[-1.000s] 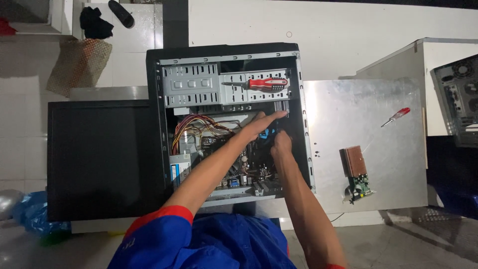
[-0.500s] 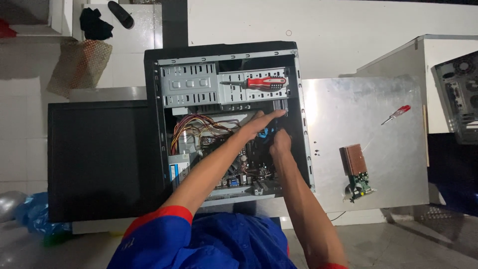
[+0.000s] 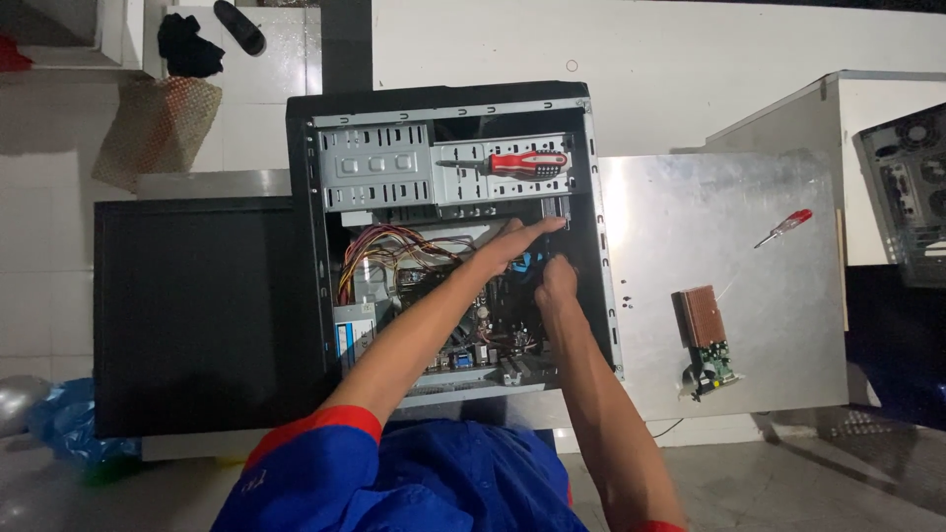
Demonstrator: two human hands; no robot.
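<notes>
Both hands inside open case, near its right wall. Left hand fingers extended flat, holding nothing. Right hand fingers curled; grip cannot be told. Screwdriver lies above, apart.

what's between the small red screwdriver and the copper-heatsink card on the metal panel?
Nothing: in the head view the small red screwdriver and the copper-heatsink card lie apart on the metal side panel, with bare sheet metal between them.

Repair workshop: opened computer case, loose screwdrivers.
</notes>
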